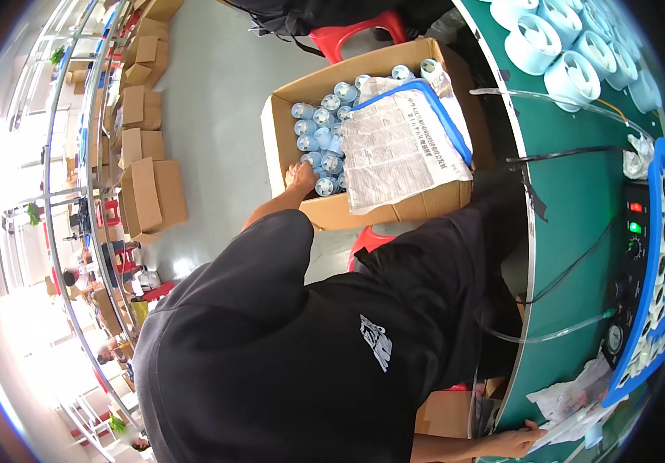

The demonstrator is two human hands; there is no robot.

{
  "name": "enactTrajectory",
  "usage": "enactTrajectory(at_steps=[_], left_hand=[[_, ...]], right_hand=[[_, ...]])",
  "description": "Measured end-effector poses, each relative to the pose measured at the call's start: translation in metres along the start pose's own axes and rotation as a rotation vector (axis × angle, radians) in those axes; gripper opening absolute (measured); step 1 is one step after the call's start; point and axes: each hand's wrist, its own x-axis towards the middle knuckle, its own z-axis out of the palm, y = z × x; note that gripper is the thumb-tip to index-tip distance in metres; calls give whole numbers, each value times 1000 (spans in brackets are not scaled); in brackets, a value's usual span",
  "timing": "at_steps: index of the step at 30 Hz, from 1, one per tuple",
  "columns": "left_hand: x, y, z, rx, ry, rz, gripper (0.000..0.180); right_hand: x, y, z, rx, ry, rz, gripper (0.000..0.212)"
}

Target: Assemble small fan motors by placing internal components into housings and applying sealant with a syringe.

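My left hand (pixel 300 179) reaches into an open cardboard box (pixel 302 92), at the edge nearest my arm. Its fingers are curled down beside several light-blue plastic cups (pixel 324 139) with white parts inside. What lies under the fingers is hidden. At the lower right, my right hand (pixel 514 443) is over the green table (pixel 560 255). Its fingers are closed at the edge of a thin whitish sheet (pixel 568 429), and a small light-blue piece (pixel 593 436) is just beyond. A printed newspaper sheet (pixel 394 147) covers part of the cups, with a blue-edged tray (pixel 444 116) beside it.
More light-blue cups (pixel 533 44) stand at the table's far end. A black control box (pixel 632 255) with lit switches, hoses and cables, and a blue rack of white parts (pixel 660 270) occupy its right side. Red stools (pixel 356 35) and cardboard boxes (pixel 151 197) stand on the floor.
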Motion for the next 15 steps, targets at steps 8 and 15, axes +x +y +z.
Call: enactTrajectory(at_steps=[8,15], left_hand=[[29,-19,-34,-153,193,-66,30],[-36,137,-140,-623,433,525,21]], right_hand=[[7,26,-2,50,-110,110,56],[-6,50,-14,162,-111,-68,31]])
